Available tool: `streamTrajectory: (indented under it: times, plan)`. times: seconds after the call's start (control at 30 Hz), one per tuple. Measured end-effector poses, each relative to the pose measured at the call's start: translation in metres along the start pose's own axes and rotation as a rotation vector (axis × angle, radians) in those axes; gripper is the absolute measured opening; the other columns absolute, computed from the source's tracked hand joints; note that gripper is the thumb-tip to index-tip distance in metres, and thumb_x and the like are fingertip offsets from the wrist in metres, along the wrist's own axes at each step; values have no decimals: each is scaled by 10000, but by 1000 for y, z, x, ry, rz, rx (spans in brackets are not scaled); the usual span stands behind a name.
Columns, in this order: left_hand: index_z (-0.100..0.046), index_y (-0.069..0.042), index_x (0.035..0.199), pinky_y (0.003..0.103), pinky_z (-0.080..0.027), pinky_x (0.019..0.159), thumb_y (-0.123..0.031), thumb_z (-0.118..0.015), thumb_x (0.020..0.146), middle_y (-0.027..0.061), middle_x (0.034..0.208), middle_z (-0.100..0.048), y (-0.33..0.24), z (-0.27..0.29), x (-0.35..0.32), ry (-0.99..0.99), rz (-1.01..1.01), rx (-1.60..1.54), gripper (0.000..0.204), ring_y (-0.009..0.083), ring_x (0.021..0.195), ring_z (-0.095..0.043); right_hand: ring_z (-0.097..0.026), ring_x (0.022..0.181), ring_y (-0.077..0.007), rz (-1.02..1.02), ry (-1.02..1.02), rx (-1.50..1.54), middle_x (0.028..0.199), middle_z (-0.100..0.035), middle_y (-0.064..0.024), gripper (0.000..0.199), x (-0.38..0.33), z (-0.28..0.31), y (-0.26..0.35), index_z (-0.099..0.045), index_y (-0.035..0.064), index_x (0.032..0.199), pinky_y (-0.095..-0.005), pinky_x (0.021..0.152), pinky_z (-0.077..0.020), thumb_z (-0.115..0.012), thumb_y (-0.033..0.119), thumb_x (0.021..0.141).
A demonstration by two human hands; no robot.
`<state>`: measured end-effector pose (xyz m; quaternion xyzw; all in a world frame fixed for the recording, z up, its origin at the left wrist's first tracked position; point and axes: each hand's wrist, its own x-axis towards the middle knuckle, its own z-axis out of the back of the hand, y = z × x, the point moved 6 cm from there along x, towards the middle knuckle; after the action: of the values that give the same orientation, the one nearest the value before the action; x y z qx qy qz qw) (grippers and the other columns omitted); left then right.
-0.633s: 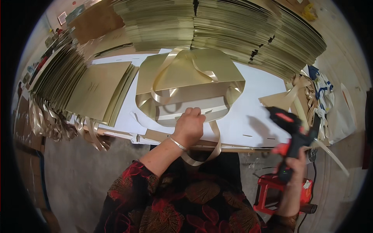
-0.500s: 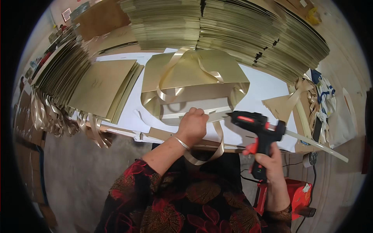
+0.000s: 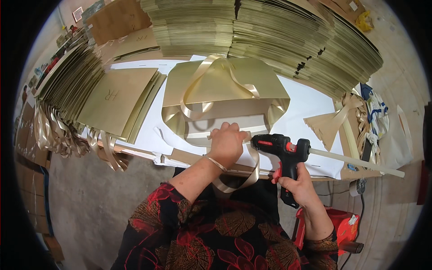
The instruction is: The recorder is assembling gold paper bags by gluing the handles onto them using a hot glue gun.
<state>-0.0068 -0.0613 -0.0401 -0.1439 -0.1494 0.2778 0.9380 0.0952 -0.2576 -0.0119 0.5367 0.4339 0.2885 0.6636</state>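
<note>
A gold paper bag [image 3: 225, 87] lies on its side on the table, its mouth toward me and its pale inside showing. A gold ribbon handle [image 3: 192, 94] loops over its upper panel. My left hand [image 3: 226, 145] is closed on the near edge of the mouth, its fingertips hidden inside; a second ribbon [image 3: 253, 168] hangs down beside it. My right hand [image 3: 298, 182] grips a black and red glue gun [image 3: 283, 150] with a finger at the red trigger. The nozzle is right by my left thumb and a small pale strip. A long glue stick [image 3: 360, 162] juts from the gun's back.
Tall stacks of flat gold bags [image 3: 270, 40] fill the table's back. More bags [image 3: 119, 99] lean at the left with ribbons dangling. A ribbon bundle [image 3: 353, 108] lies at the right edge, and a red container [image 3: 346, 227] stands below at the right.
The glue gun has moved left and slightly down, bringing its nozzle up to my left thumb. My left hand stays at the bag's edge, shifted very little.
</note>
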Motion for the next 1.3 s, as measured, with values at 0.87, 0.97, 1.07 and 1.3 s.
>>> streamTrajectory:
  times: [0.87, 0.97, 1.07, 1.3]
  plan:
    - [-672, -162, 1062, 365, -387, 791, -49, -650, 716, 21, 1072, -614, 56, 52, -101, -310, -203, 39, 365, 236, 1029, -569, -623, 740, -142, -28, 131, -20, 876, -618, -75, 384, 13, -61, 8, -475, 16, 1118, -259, 631, -499, -634, 0, 769]
    - [-661, -150, 1078, 364, -355, 738, -76, -640, 700, 17, 1056, -601, 59, 52, -100, -324, -229, 35, 386, 199, 1010, -557, -577, 743, -106, -82, 125, -68, 871, -606, -38, 377, 26, -77, -1, -504, 19, 1120, -261, 661, -480, -660, 46, 778]
    - [-640, -123, 1115, 371, -377, 715, -52, -632, 708, 51, 1040, -613, 60, 58, -98, -333, -183, 0, 413, 214, 945, -591, -594, 727, -114, -69, 141, -123, 867, -616, -50, 388, 26, -72, -1, -488, 9, 1118, -258, 629, -479, -661, 52, 773]
    - [-449, -18, 1315, 397, -520, 665, 13, -568, 797, 155, 1078, -619, 37, 115, -67, -366, -111, -236, 533, 324, 836, -645, -567, 775, -116, -84, 139, -140, 869, -592, -32, 432, 26, -75, 4, -479, 22, 1186, -268, 687, -472, -653, 52, 791]
